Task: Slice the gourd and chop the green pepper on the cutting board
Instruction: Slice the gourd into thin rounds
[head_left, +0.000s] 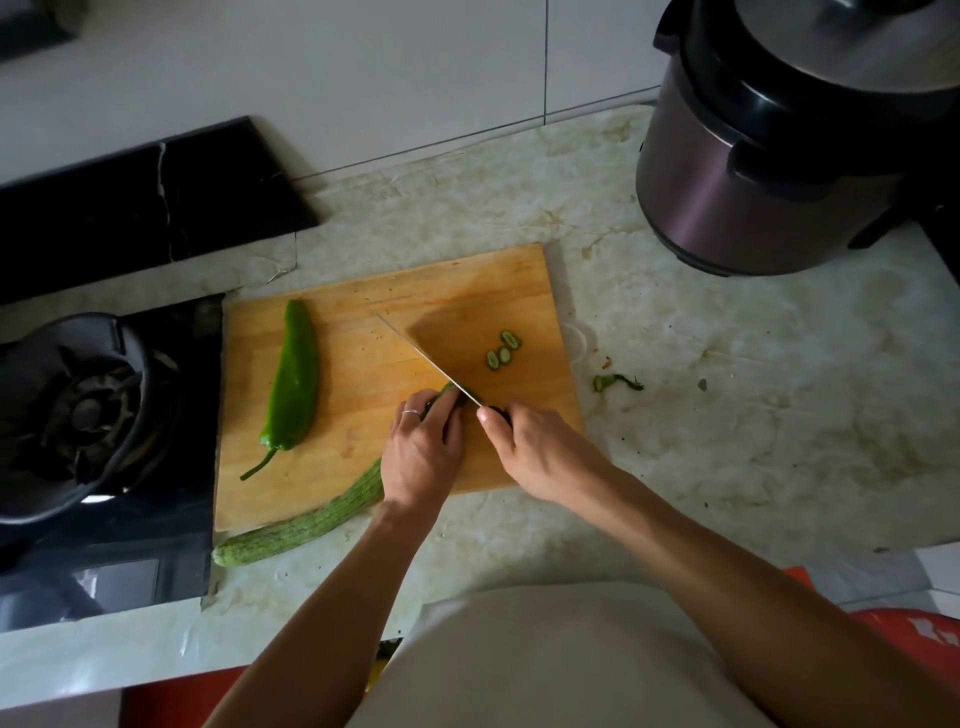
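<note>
Left hand (422, 452) curls its fingers (451, 415) over the gourd (306, 527) near its cut end at frame centre, pinning it so it won't roll. Right hand (540, 452) wraps the knife (431, 361) handle, blade edge down at the gourd tip, likely mid-slice. The gourd lies diagonally, its tail off the cutting board (363, 374) onto the bench (727, 415) lower left. Three slices (503, 349) right of the blade. Green pepper (292, 379) waits whole, left on board, untouched.
</note>
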